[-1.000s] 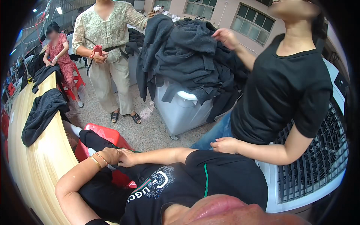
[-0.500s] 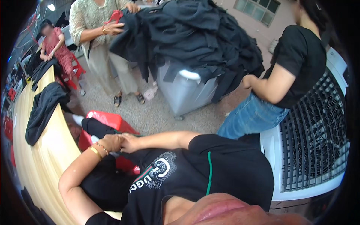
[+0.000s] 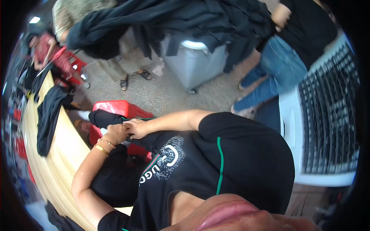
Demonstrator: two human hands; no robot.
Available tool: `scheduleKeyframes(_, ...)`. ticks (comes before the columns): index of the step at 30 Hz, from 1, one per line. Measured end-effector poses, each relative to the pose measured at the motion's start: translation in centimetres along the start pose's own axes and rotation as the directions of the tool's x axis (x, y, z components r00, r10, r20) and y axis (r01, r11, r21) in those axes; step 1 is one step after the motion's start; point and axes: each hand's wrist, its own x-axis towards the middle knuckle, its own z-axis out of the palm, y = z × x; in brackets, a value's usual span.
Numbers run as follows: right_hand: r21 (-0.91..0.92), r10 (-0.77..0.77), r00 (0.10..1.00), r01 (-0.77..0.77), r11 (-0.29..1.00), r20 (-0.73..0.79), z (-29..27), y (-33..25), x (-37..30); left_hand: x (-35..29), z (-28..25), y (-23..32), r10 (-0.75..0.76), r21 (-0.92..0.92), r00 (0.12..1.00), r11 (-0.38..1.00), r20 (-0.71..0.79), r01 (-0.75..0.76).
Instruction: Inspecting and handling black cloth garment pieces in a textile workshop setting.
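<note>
My left hand [image 3: 116,134], with bracelets at its wrist, meets my right hand [image 3: 138,128] above my lap. Their fingers are bent and touch each other. Both look closed, and whatever lies between the fingertips, if anything, is hidden. Beneath them are my black trousers [image 3: 104,119] with a green stripe. Left of my hands runs a pale wooden table [image 3: 71,140], with a black garment [image 3: 50,121] draped over it.
A red plastic stool [image 3: 115,107] stands just beyond my hands. Farther ahead is a grey bin [image 3: 192,69] heaped with dark cloth [image 3: 185,19]. One person [image 3: 285,61] stands at right beside a large air cooler [image 3: 327,123]; another [image 3: 115,69] stands behind the cloth; a third [image 3: 52,50] sits far left.
The view has shifted, and the cloth pile sits higher in it. The person at right has moved farther off. Across the pile, cloth now stretches farther left. My hands stay together.
</note>
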Motion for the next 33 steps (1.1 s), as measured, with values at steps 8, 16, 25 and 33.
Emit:
scheduleKeyframes(8,0.557,0.038,0.980,0.080,0.827,-0.197,-4.4,2.8,2.1,-0.1,1.1,-3.2,-0.306,0.196,0.939,0.942,0.159,0.274)
scheduleKeyframes(16,0.664,-0.153,0.781,0.601,0.445,-0.605,-25.3,-11.0,-1.0,-0.2,0.0,-1.8,-0.250,0.110,0.962,0.965,0.110,0.239)
scheduleKeyframes(25,-0.027,-0.441,0.145,0.932,0.362,-0.886,-31.3,-21.1,-12.7,-0.2,1.3,-2.8,-0.214,0.095,0.974,0.974,0.078,0.207)
scheduleKeyframes(33,0.075,-0.338,0.444,0.690,0.720,-0.830,-28.1,-23.2,-16.5,0.0,2.0,-2.5,-0.173,0.064,0.978,0.984,0.116,0.166)
